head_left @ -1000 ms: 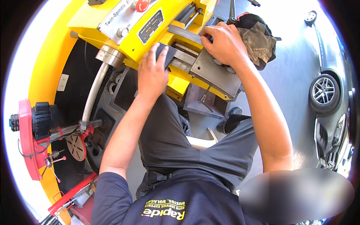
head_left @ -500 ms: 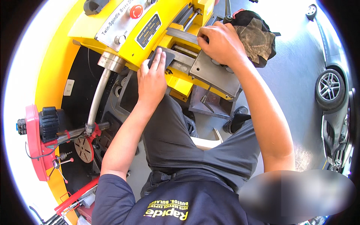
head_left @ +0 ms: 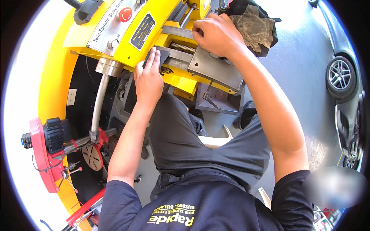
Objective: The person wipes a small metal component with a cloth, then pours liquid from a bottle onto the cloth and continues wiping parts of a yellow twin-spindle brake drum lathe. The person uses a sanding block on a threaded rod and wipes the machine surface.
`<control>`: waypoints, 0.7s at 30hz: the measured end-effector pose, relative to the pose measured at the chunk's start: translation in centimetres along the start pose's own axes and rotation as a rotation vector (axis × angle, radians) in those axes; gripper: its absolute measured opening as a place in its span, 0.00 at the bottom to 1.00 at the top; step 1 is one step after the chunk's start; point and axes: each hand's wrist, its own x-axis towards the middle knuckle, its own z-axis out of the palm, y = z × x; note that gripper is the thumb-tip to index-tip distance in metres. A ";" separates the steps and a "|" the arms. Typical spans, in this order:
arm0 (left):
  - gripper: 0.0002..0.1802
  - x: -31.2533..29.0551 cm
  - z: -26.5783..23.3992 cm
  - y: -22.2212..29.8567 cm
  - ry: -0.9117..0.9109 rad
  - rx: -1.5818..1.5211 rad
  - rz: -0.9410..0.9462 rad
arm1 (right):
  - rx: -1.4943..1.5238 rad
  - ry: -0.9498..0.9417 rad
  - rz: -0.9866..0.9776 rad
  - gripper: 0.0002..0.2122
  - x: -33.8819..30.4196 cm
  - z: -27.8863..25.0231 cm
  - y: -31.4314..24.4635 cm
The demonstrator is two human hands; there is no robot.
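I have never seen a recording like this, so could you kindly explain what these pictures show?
Every picture comes from a wide fisheye camera on the person's head, looking down, so straight edges bend. There is no robot, only two bare hands at a yellow machine with a red button. The left hand's fingers lie on a dark flat pad. The right hand bends beside a gray metal plate; whether it grips anything is hidden. Camouflage-patterned cloth sits to its right.

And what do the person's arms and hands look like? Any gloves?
No gloves: the left hand and right hand are both bare, and no watch shows. Short, dark sleeves, navy or nearly black, stop around the elbows, leaving the arms below uncovered.
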 end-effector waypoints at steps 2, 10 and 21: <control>0.35 1.0 -0.5 -0.3 -0.025 -0.076 -0.008 | 0.017 -0.044 0.016 0.12 0.1 -0.3 -0.2; 0.37 2.0 0.2 -2.0 0.000 -0.211 0.100 | 0.019 -0.089 0.019 0.12 0.6 -1.3 -0.2; 0.34 0.8 0.5 0.3 0.011 -0.039 -0.039 | -0.007 -0.059 -0.026 0.13 0.3 -0.7 0.4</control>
